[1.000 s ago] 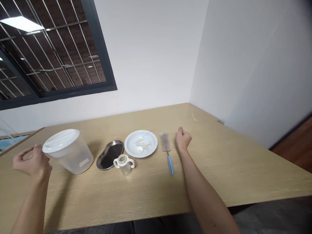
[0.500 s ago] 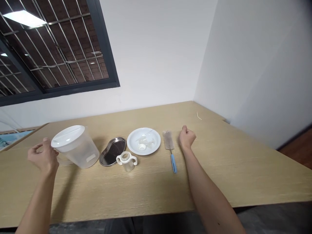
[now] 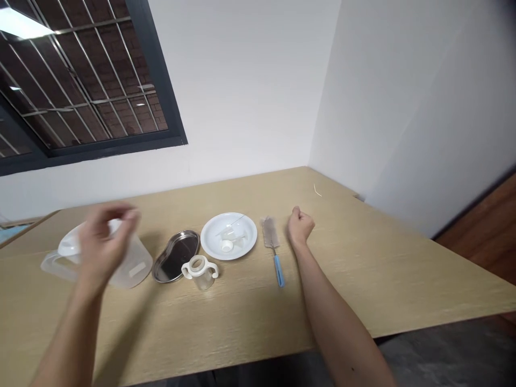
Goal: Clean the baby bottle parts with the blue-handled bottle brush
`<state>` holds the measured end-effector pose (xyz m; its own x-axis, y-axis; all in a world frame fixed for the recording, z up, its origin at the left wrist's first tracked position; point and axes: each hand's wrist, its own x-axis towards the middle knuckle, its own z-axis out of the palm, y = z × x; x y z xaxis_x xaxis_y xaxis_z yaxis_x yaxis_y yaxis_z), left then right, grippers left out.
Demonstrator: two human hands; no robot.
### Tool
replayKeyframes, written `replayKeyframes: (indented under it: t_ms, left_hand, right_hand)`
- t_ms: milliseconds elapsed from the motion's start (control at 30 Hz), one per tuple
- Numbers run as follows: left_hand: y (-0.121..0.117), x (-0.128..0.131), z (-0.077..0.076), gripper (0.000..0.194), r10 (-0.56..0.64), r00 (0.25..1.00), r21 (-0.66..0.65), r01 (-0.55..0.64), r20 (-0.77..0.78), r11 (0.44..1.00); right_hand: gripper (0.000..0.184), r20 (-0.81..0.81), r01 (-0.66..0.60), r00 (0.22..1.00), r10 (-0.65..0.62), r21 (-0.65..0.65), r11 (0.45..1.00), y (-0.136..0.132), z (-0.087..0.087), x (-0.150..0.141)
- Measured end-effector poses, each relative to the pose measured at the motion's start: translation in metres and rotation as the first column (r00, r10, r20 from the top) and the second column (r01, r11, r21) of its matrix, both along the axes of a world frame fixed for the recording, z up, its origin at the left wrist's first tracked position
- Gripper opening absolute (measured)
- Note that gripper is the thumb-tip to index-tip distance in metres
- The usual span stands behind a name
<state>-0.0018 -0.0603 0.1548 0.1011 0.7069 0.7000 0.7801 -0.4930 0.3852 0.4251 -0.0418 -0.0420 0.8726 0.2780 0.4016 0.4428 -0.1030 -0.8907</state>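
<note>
My left hand [image 3: 105,242], blurred by motion, hovers in front of the translucent pitcher [image 3: 139,255]. Its fingers curve loosely, apart from the thumb, and nothing shows between them. The pitcher stands upright with its handle to the left; the hand hides part of its white lid. My right hand [image 3: 300,226] rests on the table as a closed fist with nothing visible in it. Just left of that fist lies a bottle brush [image 3: 274,250] with a blue handle. A small clear bottle [image 3: 202,275] with two white handles stands open-topped near the middle.
A white plate [image 3: 208,244] holds a white ring [image 3: 227,245], clear soft pieces and a thin wire-like stick. Between plate and pitcher lies a kidney-shaped metal tray [image 3: 176,258]. A thin pale strip [image 3: 317,191] lies at the back right. Walls and a barred window [image 3: 92,86] stand behind the table.
My left hand has moved right from beside the pitcher's handle to in front of its body. The right fist stays by the brush. The whole view has shifted slightly.
</note>
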Motion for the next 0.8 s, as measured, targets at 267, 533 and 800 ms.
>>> replayKeyframes:
  t_ms: [267, 533, 800]
  left_hand:
    - [0.070, 0.138, -0.050, 0.036, -0.636, 0.546, -0.514, 0.382, -0.545, 0.768]
    - [0.098, 0.157, -0.089, 0.029, -0.671, 0.495, -0.580, 0.350, -0.552, 0.736]
    - [0.099, 0.152, -0.092, 0.031, -0.600, 0.587, -0.555, 0.285, -0.544, 0.782]
  right_hand:
    - [0.047, 0.000, -0.015, 1.000, 0.015, 0.020, 1.000, -0.002, 0.008, -0.004]
    - [0.047, -0.024, -0.023, 0.999, 0.023, 0.009, 1.000, -0.002, 0.010, -0.005]
    - [0.046, -0.028, -0.027, 0.999, 0.027, -0.019, 0.999, -0.007, 0.021, -0.009]
